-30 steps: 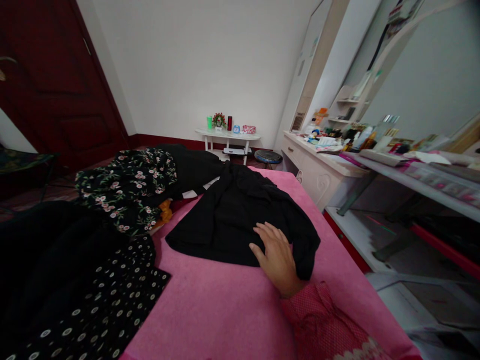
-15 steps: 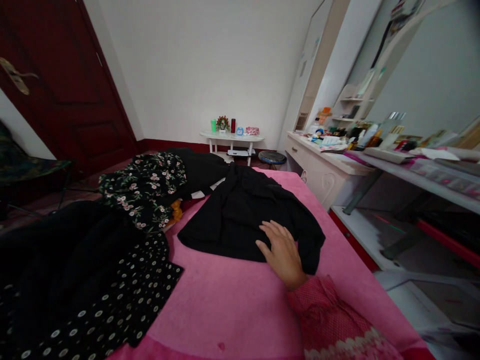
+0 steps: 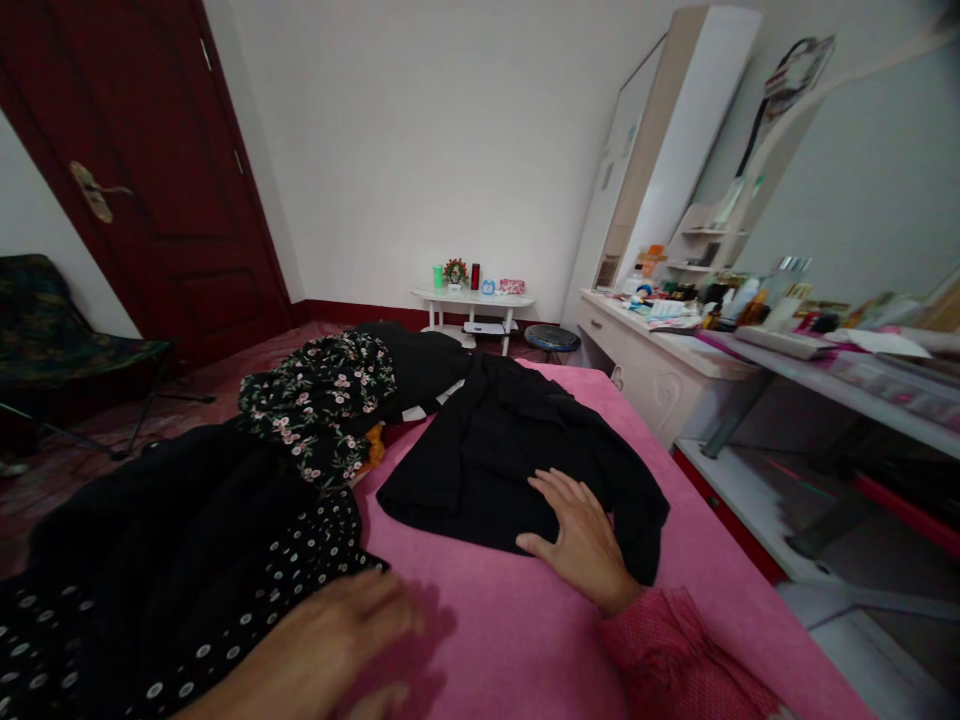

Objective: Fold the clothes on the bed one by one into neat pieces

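Note:
A black long-sleeved garment (image 3: 502,470) is spread flat on the pink bed cover (image 3: 480,630). My right hand (image 3: 586,545) rests on its near edge, palm down, fingers stretched out and thumb apart. Low in the view, my left hand (image 3: 345,635) hovers over the cover beside a black garment with white dots (image 3: 277,590). It is a little blurred, its fingers reach forward with the thumb apart, and nothing shows in it.
Heaped along the left are a plain black cloth (image 3: 172,510), a floral black garment (image 3: 322,400) and an orange item (image 3: 373,447). A crowded dressing table (image 3: 660,340) stands to the right. A camouflage folding chair (image 3: 75,350) is at far left, a small white table (image 3: 480,299) ahead.
My left hand has come into view from the bottom left. My right hand stays on the black garment, thumb spread wider. The view has tilted up a little.

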`<act>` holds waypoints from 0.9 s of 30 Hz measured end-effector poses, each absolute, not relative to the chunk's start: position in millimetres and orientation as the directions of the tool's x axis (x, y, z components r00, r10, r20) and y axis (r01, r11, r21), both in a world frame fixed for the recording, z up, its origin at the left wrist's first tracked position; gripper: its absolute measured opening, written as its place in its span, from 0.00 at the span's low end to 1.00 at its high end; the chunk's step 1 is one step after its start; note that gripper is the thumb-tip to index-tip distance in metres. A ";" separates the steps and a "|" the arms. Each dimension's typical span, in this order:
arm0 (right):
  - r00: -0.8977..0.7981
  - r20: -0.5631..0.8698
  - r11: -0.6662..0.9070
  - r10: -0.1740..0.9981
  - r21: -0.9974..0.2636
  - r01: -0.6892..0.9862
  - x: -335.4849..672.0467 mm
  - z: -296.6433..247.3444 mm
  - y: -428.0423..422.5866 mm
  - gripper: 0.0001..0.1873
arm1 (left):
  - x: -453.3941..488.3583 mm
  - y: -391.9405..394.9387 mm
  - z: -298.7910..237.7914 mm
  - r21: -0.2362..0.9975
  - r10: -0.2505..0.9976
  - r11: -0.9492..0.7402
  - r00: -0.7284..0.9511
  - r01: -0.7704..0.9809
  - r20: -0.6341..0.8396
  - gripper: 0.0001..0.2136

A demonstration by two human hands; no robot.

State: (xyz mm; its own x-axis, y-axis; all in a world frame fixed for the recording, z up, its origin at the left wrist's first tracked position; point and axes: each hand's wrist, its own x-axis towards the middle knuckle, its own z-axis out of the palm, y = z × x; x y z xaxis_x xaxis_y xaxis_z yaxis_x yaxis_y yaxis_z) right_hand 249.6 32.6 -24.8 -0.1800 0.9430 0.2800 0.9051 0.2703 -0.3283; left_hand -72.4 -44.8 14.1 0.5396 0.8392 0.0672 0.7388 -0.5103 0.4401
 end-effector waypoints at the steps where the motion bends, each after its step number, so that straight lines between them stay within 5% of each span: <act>1: -0.194 0.261 0.277 0.945 -0.330 0.902 249.7 -23.3 32.2 0.39 | -64.0 -26.5 15.9 0.422 0.837 -0.515 0.544 0.746 0.060 0.23; 6: -0.310 0.111 0.329 0.944 -0.321 0.888 255.3 -11.2 27.2 0.38 | -21.5 53.7 8.7 0.267 0.901 -0.423 0.434 0.866 0.022 0.41; 12: -0.368 0.158 0.388 0.916 -0.125 0.913 278.7 -4.3 8.5 0.35 | -20.1 64.8 4.3 0.207 0.870 -0.489 0.493 0.848 0.035 0.25; 19: -0.388 0.257 0.368 0.885 0.125 0.921 273.0 -3.7 11.7 0.23 | -8.5 59.9 7.5 -0.011 0.789 -0.613 0.613 0.790 0.051 0.22; 27: -0.164 0.379 0.264 0.911 -0.227 0.937 287.5 97.1 -9.7 0.18 | -16.3 28.7 111.8 0.021 0.691 -0.712 0.695 0.702 0.198 0.10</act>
State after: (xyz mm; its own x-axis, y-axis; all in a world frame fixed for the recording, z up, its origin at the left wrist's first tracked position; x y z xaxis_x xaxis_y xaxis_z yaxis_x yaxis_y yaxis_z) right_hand 287.5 -9.7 97.1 -0.1643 0.9108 0.3788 0.9374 0.2637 -0.2274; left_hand -16.3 28.7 111.8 0.6952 0.6910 0.1980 0.7018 -0.7121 0.0209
